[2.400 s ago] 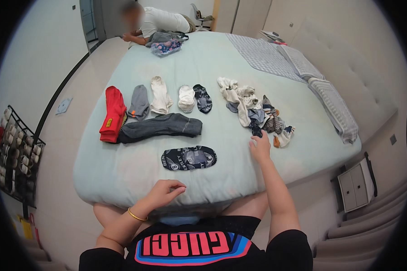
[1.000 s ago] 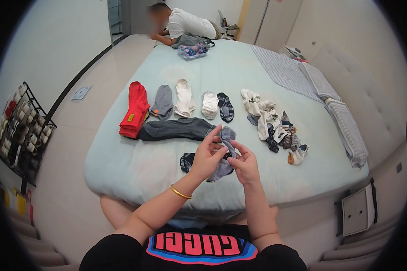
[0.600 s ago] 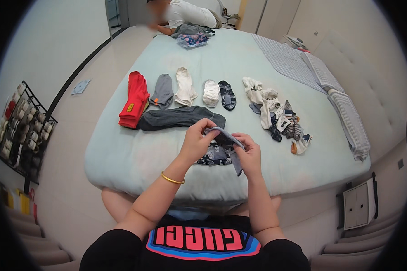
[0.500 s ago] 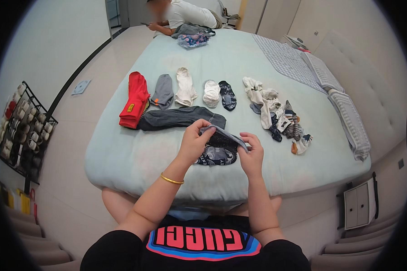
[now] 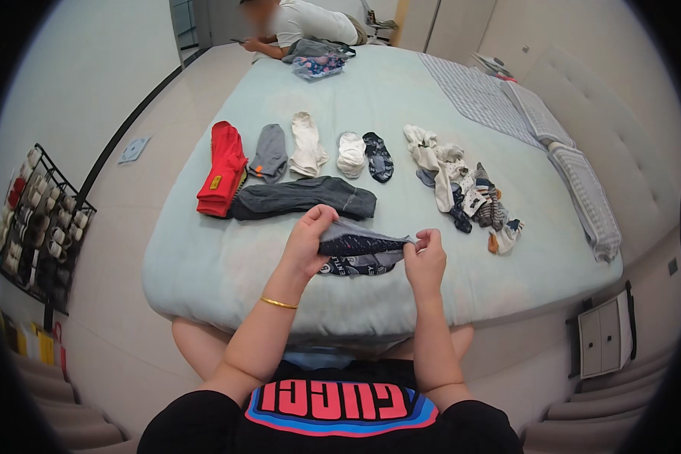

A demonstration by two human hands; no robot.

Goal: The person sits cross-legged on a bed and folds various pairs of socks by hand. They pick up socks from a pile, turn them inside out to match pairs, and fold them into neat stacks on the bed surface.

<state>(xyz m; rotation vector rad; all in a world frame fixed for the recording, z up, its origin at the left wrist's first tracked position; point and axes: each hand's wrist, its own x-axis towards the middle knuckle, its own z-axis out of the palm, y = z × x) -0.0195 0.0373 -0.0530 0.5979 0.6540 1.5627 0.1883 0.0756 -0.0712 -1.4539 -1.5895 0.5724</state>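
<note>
Between my two hands a dark, light-speckled sock with a grey inner side is stretched out sideways above the bed. My left hand pinches one end of it, and my right hand grips the opposite end. Just beneath lies a black-and-grey patterned sock, partly covered by the held one. Beyond my hands a long dark grey sock lies crosswise. Behind it, in a row, are red socks, a grey sock, a white sock, a short white sock and a short black patterned sock.
A loose heap of mixed socks is on the right of the bed. At the far edge a person leans on the bed beside a floral bag. Pillows line the right side; a shoe rack stands left.
My hands have drawn the sock wider and flatter, the left moving left and the right slightly right. More of its dark speckled side shows. The view has shifted slightly.
</note>
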